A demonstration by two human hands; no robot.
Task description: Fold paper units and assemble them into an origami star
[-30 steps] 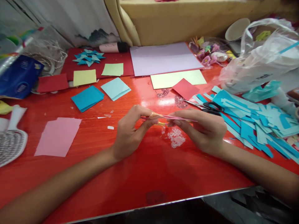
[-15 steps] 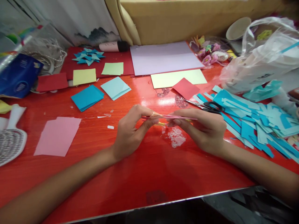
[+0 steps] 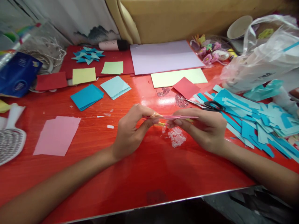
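Observation:
Between my two hands, above the red table (image 3: 149, 180), is a folded pink and yellow paper piece (image 3: 171, 117), seen nearly edge-on. My left hand (image 3: 132, 130) pinches its left end between thumb and fingers. On the other side my right hand (image 3: 202, 129) grips the right end, thumb below and fingers above. Much of the folding is hidden by the fingers. Beyond my right hand lie black-handled scissors (image 3: 211, 105) and a red paper square (image 3: 186, 87). Pink paper squares (image 3: 57, 136) lie to the left of my left hand.
Blue squares (image 3: 87, 97) and light blue squares (image 3: 115, 86) sit in stacks behind. Cut blue strips (image 3: 254, 124) pile up at right, below a plastic bag (image 3: 263, 59). A folded blue star (image 3: 87, 55) rests at the back. A hairbrush (image 3: 11, 140) is at far left.
Both hands keep nearly the same pose around the folded paper. The camera view has shifted slightly; nothing has been let go or picked up.

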